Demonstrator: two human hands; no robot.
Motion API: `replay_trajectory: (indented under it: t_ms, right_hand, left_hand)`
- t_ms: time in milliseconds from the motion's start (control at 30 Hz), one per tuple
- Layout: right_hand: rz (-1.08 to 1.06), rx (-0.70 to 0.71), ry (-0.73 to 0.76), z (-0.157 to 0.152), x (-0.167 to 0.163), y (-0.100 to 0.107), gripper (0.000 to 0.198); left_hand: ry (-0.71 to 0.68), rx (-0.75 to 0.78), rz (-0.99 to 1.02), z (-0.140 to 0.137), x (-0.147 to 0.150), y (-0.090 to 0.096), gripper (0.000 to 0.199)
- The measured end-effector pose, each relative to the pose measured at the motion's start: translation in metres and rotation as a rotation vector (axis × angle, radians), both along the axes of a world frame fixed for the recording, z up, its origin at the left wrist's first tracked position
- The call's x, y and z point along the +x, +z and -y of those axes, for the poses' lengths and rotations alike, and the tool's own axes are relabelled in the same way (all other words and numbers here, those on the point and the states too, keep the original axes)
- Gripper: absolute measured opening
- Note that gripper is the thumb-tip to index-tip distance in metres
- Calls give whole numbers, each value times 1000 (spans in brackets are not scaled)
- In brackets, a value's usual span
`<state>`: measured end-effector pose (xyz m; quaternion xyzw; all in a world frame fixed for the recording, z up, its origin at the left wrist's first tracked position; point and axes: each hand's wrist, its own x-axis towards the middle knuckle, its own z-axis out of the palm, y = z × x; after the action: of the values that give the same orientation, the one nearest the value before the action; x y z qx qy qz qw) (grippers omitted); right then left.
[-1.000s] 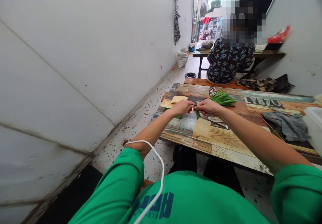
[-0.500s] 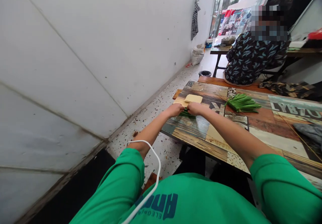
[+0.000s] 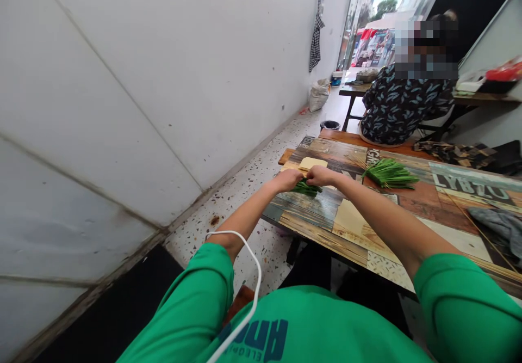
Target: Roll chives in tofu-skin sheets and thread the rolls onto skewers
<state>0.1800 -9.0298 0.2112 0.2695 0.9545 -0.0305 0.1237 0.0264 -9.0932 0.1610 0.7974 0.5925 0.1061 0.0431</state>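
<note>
My left hand (image 3: 290, 179) and my right hand (image 3: 320, 175) meet at the far left part of the table, fingers pinched and nearly touching. Just below them lie cut green stalks, like chives (image 3: 306, 189). Whatever sits between the fingertips is too small and covered to make out; a pale yellow edge shows there. Right behind my hands is a stack of thin pale yellow square sheets (image 3: 313, 162). Farther right, a fan of green chives (image 3: 390, 174) lies with thin wooden skewers (image 3: 357, 160) sticking out at its left end.
The patchwork-print table (image 3: 314, 210) stretches away to the right, with a grey cloth (image 3: 497, 224) on it. Behind it, a person in a patterned shirt (image 3: 408, 102) sits on a wooden bench (image 3: 342, 136). A black bin (image 3: 329, 125) and a white sack (image 3: 318, 95) stand along the white wall (image 3: 163, 80).
Both hands have shifted slightly while staying close together, and more of the green stalks shows below them. My view has tilted and turned a little.
</note>
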Motion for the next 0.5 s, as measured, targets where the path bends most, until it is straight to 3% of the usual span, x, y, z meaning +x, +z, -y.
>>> replay_trajectory:
  t_ms: [100, 233, 400, 500]
  right_hand:
    - [-112, -111, -48, 2, 12, 4, 20]
    - [-437, -496, -356, 4, 34, 1, 25]
    - [-763, -897, -674, 5, 62, -9, 25]
    - [-899, -1021, -715, 6, 78, -12, 21]
  left_hand:
    - [-48, 22, 48, 0, 5, 6, 26]
    - [-40, 81, 143, 0, 25, 8, 28]
    - [-38, 83, 469, 1, 70, -4, 31]
    - [-74, 115, 576, -1, 90, -12, 35]
